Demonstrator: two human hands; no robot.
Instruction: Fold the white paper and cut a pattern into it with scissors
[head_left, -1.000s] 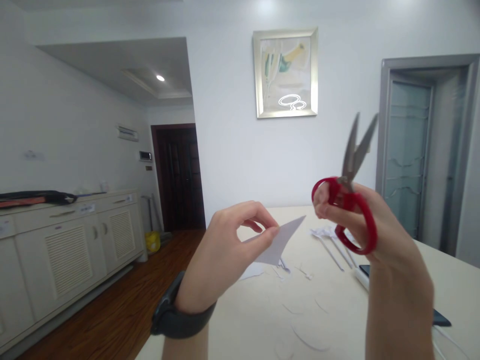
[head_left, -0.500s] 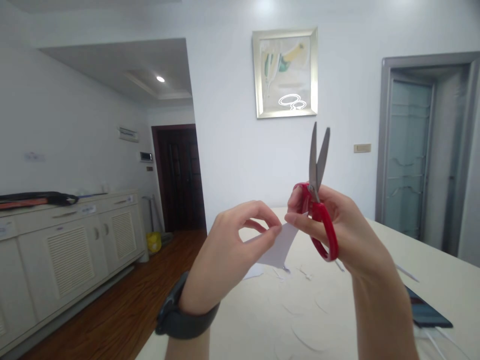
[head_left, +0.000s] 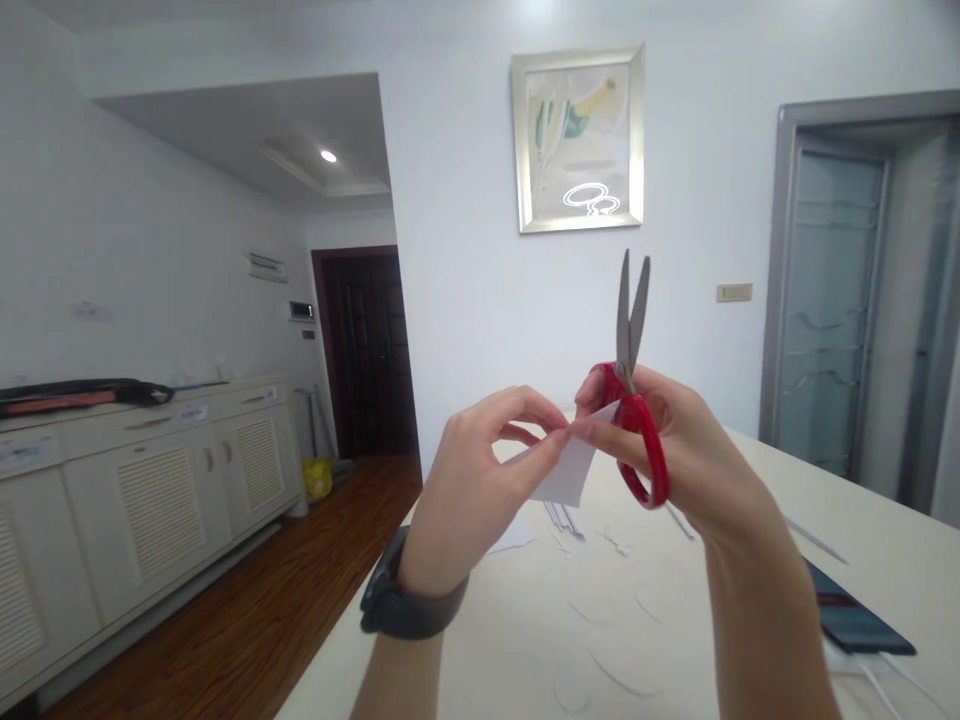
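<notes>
Closer together than a second ago, both hands now meet above the desk, which is littered with white scraps. The left hand pinches a small white paper between thumb and forefinger. The right hand is curled through the red handles of the scissors, and its fingertips nip the paper's right corner. Sharing its fingers this way likely loosens the right hand's hold, so the scissors could tip or slip. Their long axis stands upright, with the blades slightly parted and pointing at the ceiling before the far wall.
</notes>
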